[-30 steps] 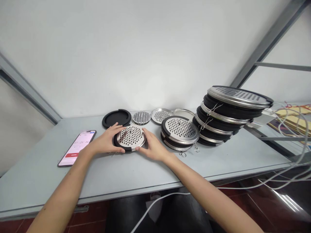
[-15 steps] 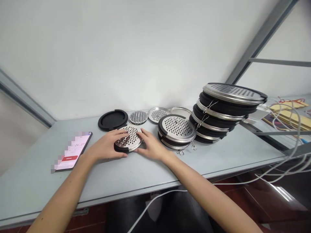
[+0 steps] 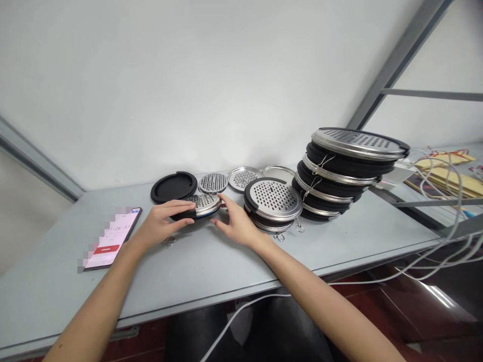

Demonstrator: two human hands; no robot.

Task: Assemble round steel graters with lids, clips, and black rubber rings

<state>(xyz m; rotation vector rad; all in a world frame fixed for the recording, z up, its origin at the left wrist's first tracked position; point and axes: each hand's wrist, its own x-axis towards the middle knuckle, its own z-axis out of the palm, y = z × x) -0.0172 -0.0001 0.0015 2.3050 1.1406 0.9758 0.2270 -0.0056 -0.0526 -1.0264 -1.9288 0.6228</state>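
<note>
A round perforated metal disc with a black rim [image 3: 202, 204] is lifted a little off the grey table [image 3: 211, 266], tilted. My left hand [image 3: 162, 223] grips its near left edge, thumb on top. My right hand [image 3: 236, 223] is at its right edge, fingers spread and touching the rim. Just right of it stands a short stack of the same discs [image 3: 273, 201], and beyond that a taller leaning stack [image 3: 339, 176].
A black rubber ring [image 3: 173, 187], two small perforated discs [image 3: 213, 183] and a plain metal lid [image 3: 279, 172] lie along the wall. A phone [image 3: 111, 237] lies at the left. White cables [image 3: 449, 221] and flat wooden pieces [image 3: 449, 173] are at the right.
The disc lay flat on the table under both hands; now my left hand has raised it off the surface and tilted it. The view has shifted slightly right.
</note>
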